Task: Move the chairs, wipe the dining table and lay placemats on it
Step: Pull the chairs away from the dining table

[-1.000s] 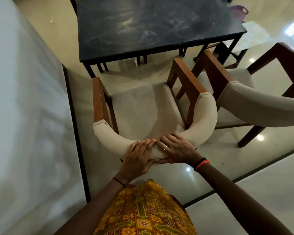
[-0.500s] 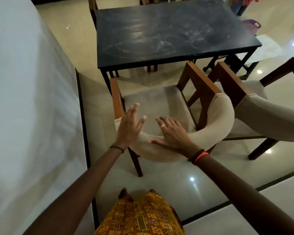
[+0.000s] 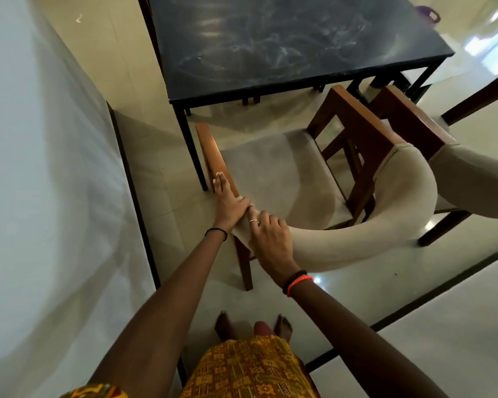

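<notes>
A wooden armchair with a beige curved backrest stands pulled back from the dark, smeared dining table. My left hand lies along the outer side of the chair's left wooden arm, thumb over the padded end. Beside it, touching, my right hand curls over the left end of the backrest. A second chair of the same kind stands close against the first chair's right arm. No cloth or placemats are in view.
A white wall runs close along the left, leaving a narrow strip of floor beside the chair. Legs of other chairs show under the table's far side. A purple object sits on the floor at the far right. My bare feet stand behind the chair.
Both hands left the middle of the backrest, lifted briefly, and came down on the chair's left end. The chair now sits further right and further from me.
</notes>
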